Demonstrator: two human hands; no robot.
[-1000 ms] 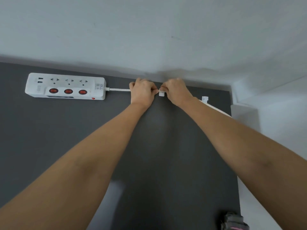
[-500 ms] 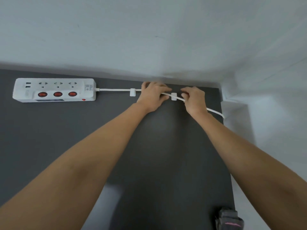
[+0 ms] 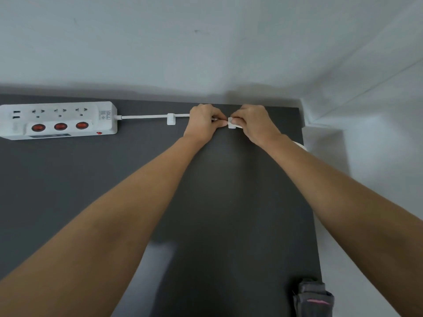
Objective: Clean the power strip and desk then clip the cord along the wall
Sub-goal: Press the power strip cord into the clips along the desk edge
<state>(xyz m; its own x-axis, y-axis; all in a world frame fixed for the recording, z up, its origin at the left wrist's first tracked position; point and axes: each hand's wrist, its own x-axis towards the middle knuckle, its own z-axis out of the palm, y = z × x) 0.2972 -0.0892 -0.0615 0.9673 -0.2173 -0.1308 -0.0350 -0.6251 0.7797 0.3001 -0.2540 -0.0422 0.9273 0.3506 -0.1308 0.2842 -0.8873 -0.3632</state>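
1. My left hand [image 3: 204, 123] and right hand [image 3: 253, 124] meet at about 12 o'clock on the desk [image 3: 206, 202], close to the wall [image 3: 206, 42], with both forearms reaching up from 7 and 4 o'clock.
2. Between the two hands sits a small white clip [image 3: 231, 123]. My right fingers are pinched on it, and my left fingertips are closed on the cord [image 3: 144, 116] just at the clip's 9 o'clock side.
3. From my left hand the cord runs straight toward 9 o'clock, passes through a second clip [image 3: 171, 118] that lies flat on the desk, and enters the end of the power strip [image 3: 57, 121].
4. The power strip lies at 10 o'clock, well apart from both hands, parallel to the wall and just beside it.
5. A short curve of the cord shows again at 2 o'clock of my right wrist, at the desk's right edge.
6. The desk is matte, dark grey and flat, with a soft pale reflection near 6 o'clock. The wall is smooth and pale, painted white.
7. The power strip is a long white block of smooth plastic with rounded corners. It carries three sockets, two small ports at its far end, three round red switches in a row and a small red dot near the cord end.
8. The cord is white, round and smooth. Both clips are small white squarish pieces.
9. A dark grey folded cloth [image 3: 312, 297] with a pink mark lies at 5 o'clock on the desk's corner.
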